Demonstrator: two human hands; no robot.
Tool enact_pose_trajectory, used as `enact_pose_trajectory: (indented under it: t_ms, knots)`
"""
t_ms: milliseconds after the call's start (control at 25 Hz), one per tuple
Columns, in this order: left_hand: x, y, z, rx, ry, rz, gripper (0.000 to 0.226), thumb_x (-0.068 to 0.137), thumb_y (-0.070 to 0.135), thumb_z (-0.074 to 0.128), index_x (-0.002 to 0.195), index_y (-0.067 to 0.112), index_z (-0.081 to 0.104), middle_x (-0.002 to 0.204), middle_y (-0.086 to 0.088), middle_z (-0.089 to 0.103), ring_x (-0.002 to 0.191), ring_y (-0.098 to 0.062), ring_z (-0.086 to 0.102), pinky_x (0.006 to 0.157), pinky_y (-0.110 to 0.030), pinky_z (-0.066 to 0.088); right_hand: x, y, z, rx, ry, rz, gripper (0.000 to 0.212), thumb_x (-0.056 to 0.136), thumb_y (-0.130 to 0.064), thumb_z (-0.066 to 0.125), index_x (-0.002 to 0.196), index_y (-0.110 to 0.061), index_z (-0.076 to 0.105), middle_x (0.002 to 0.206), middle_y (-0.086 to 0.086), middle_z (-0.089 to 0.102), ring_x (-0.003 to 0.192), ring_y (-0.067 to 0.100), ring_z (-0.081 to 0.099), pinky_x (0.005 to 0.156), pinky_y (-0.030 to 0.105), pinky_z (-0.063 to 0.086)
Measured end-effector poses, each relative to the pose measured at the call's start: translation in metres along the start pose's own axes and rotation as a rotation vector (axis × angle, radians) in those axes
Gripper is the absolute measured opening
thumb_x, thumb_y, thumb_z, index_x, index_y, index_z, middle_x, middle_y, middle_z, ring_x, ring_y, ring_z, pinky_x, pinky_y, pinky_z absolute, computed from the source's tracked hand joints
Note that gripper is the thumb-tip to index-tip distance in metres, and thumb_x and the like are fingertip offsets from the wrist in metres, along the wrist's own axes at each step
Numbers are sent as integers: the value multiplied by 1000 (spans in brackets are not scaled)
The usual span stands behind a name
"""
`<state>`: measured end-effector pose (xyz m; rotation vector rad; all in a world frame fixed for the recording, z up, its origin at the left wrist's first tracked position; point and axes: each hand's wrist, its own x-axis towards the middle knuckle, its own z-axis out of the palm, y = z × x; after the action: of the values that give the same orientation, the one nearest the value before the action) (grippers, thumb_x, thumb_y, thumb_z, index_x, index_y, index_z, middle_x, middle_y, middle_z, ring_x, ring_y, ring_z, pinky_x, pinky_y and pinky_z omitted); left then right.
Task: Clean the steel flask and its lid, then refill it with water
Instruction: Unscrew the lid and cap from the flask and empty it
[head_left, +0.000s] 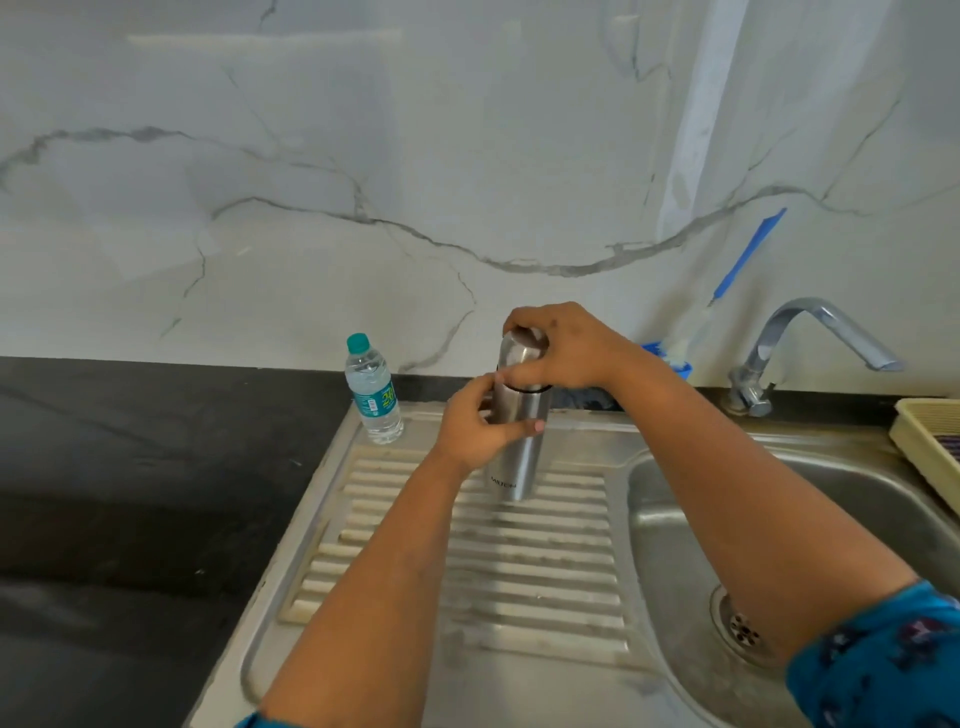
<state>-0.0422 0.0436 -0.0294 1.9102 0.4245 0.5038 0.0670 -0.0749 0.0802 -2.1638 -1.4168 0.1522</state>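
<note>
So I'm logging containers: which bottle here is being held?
The steel flask, gripped by the left hand and right hand; the plastic water bottle stands untouched.

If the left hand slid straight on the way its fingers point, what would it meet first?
The left hand already grips the flask; its fingers point right, so beyond the flask probably the sink basin, though depth is unclear.

Left hand and right hand raised together, fingers curled, forearms extended.

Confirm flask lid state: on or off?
On. The lid sits atop the upright steel flask; right hand grips it, left hand holds the body.
</note>
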Motion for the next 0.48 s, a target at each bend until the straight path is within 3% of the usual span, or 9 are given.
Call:
enact_pose_trajectory:
  t_ms: [80,200,240,360,480]
  knots:
    - [-15,-5,-10,7,-12,2,63,62,26,93,116,17,63,109,6,68,101,-12,64,80,-21,52,-5,-12,-7,-3,-200,-46,38,73,-39,76,108,-36,60,100,-9,61,88,13,59,83,38,53]
    - [-35,-6,-14,33,55,27,68,61,28,93,120,20,60,111,9,66,101,-7,63,81,-21,53,-9,-36,-30,-89,-518,-77,57,73,-21,79,120,-46,56,122,-12,49,111,12,49,99,37,44]
    - [-40,-6,-13,47,81,30,67,61,29,93,118,21,60,109,11,66,100,-6,62,82,-21,54,-10,-44,-33,-97,-529,-89,63,72,-25,81,124,-48,52,127,-11,44,116,11,45,102,35,41]
    - [-51,-4,-14,99,167,24,61,63,30,92,111,29,55,103,19,60,93,1,58,77,-12,48,-9,-62,-24,-197,-405,-25,78,69,-63,72,137,-43,39,129,-3,45,116,14,46,98,35,42]
    - [-59,-11,-9,144,230,76,68,62,39,91,119,27,56,107,16,61,97,-2,59,78,-16,50,-17,-61,-2,-403,-312,147,78,66,-81,57,117,-22,49,99,-2,53,91,18,53,76,34,46]
